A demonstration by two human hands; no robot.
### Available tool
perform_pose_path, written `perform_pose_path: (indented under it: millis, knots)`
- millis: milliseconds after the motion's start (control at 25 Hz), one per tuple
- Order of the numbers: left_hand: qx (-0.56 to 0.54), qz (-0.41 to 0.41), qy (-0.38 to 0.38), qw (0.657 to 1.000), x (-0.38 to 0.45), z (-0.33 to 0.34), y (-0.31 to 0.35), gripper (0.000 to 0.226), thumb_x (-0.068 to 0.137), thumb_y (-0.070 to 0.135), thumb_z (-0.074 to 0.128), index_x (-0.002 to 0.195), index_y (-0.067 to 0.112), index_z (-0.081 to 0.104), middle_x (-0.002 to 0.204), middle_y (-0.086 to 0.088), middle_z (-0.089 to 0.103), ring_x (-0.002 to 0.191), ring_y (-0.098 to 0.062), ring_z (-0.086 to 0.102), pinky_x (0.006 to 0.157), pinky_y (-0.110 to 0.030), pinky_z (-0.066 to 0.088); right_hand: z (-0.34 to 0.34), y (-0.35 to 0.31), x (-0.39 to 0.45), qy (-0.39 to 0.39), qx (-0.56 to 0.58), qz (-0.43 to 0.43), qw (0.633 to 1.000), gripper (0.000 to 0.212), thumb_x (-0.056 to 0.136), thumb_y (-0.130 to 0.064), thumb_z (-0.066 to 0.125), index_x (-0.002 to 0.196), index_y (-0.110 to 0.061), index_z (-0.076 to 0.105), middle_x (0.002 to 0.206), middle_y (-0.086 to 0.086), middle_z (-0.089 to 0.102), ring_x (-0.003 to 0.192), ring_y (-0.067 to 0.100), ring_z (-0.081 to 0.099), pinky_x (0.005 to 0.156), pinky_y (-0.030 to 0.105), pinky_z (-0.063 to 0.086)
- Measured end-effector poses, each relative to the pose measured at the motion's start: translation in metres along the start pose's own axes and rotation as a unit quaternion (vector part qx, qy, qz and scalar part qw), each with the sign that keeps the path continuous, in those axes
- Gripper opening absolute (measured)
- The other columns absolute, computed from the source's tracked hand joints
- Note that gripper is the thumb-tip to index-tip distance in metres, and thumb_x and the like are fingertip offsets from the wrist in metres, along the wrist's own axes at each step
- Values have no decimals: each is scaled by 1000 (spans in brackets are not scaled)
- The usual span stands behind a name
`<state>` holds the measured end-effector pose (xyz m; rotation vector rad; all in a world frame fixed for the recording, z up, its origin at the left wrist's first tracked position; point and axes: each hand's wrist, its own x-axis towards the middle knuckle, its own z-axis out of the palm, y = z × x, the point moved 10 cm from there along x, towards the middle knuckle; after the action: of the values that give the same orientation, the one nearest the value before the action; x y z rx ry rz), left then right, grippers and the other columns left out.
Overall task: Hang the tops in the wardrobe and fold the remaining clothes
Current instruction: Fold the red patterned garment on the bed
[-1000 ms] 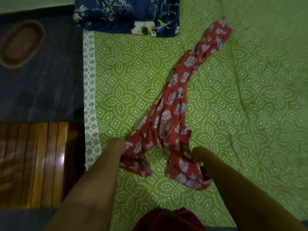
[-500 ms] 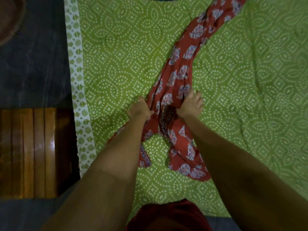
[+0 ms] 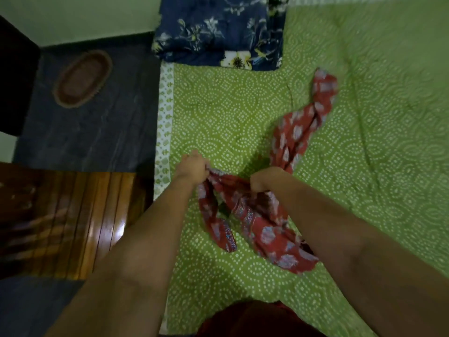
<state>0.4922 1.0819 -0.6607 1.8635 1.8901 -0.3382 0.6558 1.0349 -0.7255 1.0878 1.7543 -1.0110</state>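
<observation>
The red floral garment (image 3: 257,210) is being gripped at its near end by both hands, left hand (image 3: 193,166) and right hand (image 3: 266,178), its length trailing toward one o'clock across the green bedsheet (image 3: 218,113)

Left hand (image 3: 193,166): my fingers are curled, gripping the red garment (image 3: 255,215), arm stretched forward.
Right hand (image 3: 263,180): also clenched on the same cloth, knuckles up, just beside my left.
</observation>
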Motion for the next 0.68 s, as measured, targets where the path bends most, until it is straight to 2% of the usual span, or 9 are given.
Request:
perform_pose_path:
  millis: [40, 80, 160, 280, 360, 440, 480, 560, 680]
  knots:
    - [-75, -15, 57, 995, -11, -31, 3, 20, 91, 16, 56, 109, 19, 65, 124, -11, 43, 105, -32, 52, 90, -35, 44, 1, -13, -16, -40, 143, -24, 989, 24, 92, -29, 58, 98, -6, 63, 80, 6, 63, 69, 21, 59, 67, 28, 47]
    - [-155, -29, 111, 981, -26, -61, 4, 25, 90, 13, 58, 114, 17, 60, 124, -13, 41, 100, -31, 55, 88, -34, 44, -8, -30, -42, -64, 283, -50, 956, 28, 94, -28, 55, 99, -3, 65, 75, 6, 66, 63, 19, 60, 64, 28, 50]
    - [-286, -49, 188, 938, -63, -112, 8, 41, 88, 17, 64, 125, 14, 47, 128, -13, 37, 97, -27, 55, 89, -35, 44, -44, -52, -98, -39, 491, -100, 864, 31, 94, -32, 52, 103, -5, 65, 83, 9, 69, 71, 21, 64, 70, 30, 52]
    - [-370, -111, 260, 885, -133, -168, -5, 37, 95, 26, 54, 126, 7, 45, 132, -16, 39, 109, -33, 52, 92, -37, 40, -102, -60, -212, 79, 613, -173, 767, 36, 97, -35, 48, 105, -4, 65, 95, 12, 71, 82, 24, 68, 83, 36, 54]
    - [-421, -181, 272, 846, -173, -179, -26, 38, 99, 25, 45, 127, 0, 47, 133, -22, 43, 118, -39, 48, 95, -37, 37, -123, -60, -281, 145, 649, -214, 715, 37, 97, -36, 47, 105, -5, 66, 97, 12, 72, 85, 24, 70, 91, 39, 52]
    - [-503, -244, 214, 801, -198, -165, -32, 44, 101, 22, 38, 134, -8, 42, 135, -26, 46, 122, -38, 47, 98, -38, 37, -132, -61, -337, 192, 672, -243, 673, 38, 96, -37, 49, 104, -5, 67, 99, 14, 71, 88, 26, 69, 95, 41, 49]
    - [-564, -236, 153, 776, -206, -154, -20, 43, 102, 20, 35, 134, -9, 42, 127, -25, 51, 117, -35, 51, 97, -39, 40, -134, -65, -365, 210, 674, -262, 658, 39, 95, -37, 50, 106, -3, 66, 102, 15, 70, 91, 28, 68, 96, 43, 48]
    - [-654, -169, 42, 736, -217, -146, 24, 35, 100, 19, 37, 122, -3, 54, 102, -16, 58, 98, -27, 56, 84, -37, 48, -139, -70, -406, 243, 670, -294, 637, 42, 91, -37, 55, 114, -2, 63, 111, 17, 66, 98, 30, 65, 99, 46, 46]
    - [-699, -95, -26, 709, -236, -163, 87, 36, 100, 30, 40, 120, 5, 56, 100, -10, 63, 92, -26, 62, 84, -37, 52, -137, -75, -461, 268, 688, -335, 585, 37, 90, -31, 55, 109, -1, 64, 100, 15, 69, 85, 26, 68, 86, 40, 56]
